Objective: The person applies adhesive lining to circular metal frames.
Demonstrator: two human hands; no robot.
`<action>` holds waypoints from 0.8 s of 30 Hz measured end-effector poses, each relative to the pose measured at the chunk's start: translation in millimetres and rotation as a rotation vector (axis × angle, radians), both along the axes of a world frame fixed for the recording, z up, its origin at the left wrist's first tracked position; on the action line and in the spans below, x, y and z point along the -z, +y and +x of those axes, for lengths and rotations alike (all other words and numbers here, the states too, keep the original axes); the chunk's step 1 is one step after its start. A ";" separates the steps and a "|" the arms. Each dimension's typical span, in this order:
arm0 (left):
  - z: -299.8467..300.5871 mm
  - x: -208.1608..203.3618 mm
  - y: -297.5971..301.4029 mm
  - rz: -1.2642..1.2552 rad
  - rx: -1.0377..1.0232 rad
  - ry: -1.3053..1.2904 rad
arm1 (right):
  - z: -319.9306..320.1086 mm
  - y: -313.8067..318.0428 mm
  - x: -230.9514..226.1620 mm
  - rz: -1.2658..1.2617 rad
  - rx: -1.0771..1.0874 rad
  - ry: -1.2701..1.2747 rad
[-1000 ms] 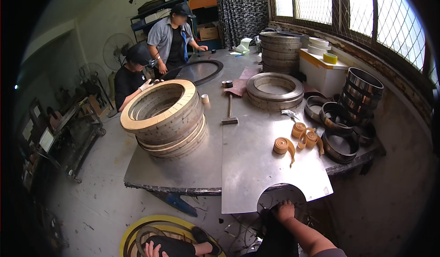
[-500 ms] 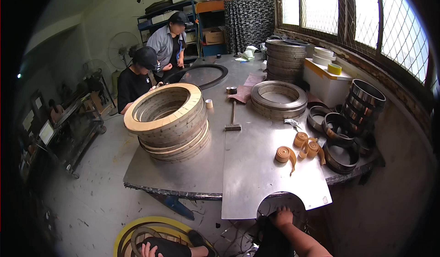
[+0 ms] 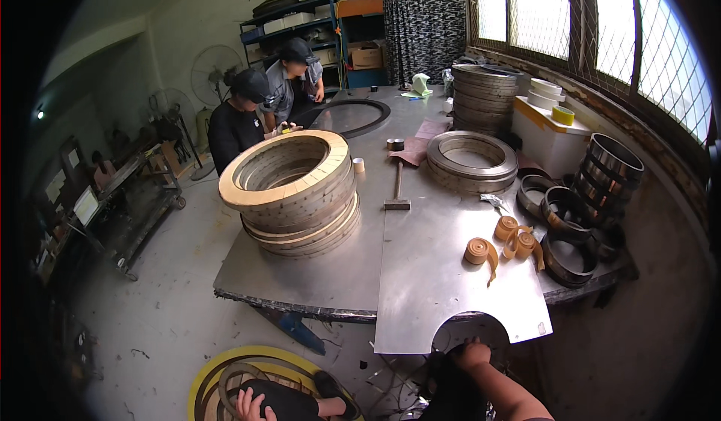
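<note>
The notched metal plate overhangs the surface's front edge just beyond the nearer right hand, whose grip I cannot tell, while the left hand rests loosely spread on a knee.

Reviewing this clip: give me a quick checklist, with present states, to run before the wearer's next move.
1. Left hand free: ok, resting on the left knee, no object visible.
2. Right hand free: cannot tell, palm hidden.
3. Hammer set down: ok, on the table.
4. Tan strip rolls fully wound: not ok, loose tails trail.
5. Metal sheet wholly supported: not ok, near edge overhangs the table.
</note>
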State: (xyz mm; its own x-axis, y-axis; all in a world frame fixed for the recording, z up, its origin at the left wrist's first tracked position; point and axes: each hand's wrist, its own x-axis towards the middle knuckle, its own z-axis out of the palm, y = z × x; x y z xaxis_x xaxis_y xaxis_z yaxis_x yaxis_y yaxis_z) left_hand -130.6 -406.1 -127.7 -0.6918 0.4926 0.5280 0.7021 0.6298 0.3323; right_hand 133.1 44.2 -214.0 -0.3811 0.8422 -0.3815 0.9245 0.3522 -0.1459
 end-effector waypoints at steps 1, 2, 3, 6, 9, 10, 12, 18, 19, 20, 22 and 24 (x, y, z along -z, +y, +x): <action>-0.4 1.7 -1.9 -0.022 -0.004 0.019 | -1.1 2.3 4.2 -0.001 -0.004 0.004; -2.0 3.6 -1.3 -0.028 0.008 0.041 | 3.2 7.5 12.6 -0.021 -0.003 0.015; -2.0 3.0 -0.3 -0.027 0.012 0.043 | 7.6 11.9 23.4 -0.042 -0.005 0.026; 0.4 -0.1 2.7 -0.034 0.006 0.041 | 19.7 9.4 69.8 0.431 -0.279 0.046; 7.3 -5.5 -2.7 -0.023 0.008 0.042 | 8.0 1.3 37.1 0.258 -0.168 0.043; 7.7 -7.3 -1.7 -0.028 0.020 0.023 | 8.5 3.3 23.4 0.257 -0.169 0.044; 3.8 -2.9 -4.4 -0.071 0.027 0.010 | 6.4 8.1 6.1 -0.015 -0.058 0.006; 3.4 -0.4 -6.5 -0.062 0.045 0.012 | 15.5 8.8 33.5 0.198 -0.277 -0.043; 4.7 -1.9 -5.6 -0.059 0.048 -0.002 | 17.1 9.0 41.7 0.195 -0.281 -0.048; 4.4 -5.3 -5.0 -0.082 0.055 -0.005 | 13.9 8.7 44.2 0.247 -0.256 -0.037; 6.6 -8.2 -2.8 -0.097 0.053 -0.019 | 13.6 10.2 44.8 0.298 -0.236 -0.025; -0.8 7.1 -16.6 -0.113 0.040 -0.027 | 5.6 7.3 25.3 0.068 -0.054 0.067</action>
State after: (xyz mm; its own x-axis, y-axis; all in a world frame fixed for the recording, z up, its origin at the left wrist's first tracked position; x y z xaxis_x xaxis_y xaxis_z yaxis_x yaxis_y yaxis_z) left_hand -131.4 -422.7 -134.8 -0.6835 0.5754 0.4492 0.7193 0.6359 0.2799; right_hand 138.6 51.5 -239.2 -0.4489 0.8430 -0.2964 0.8931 0.4122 -0.1803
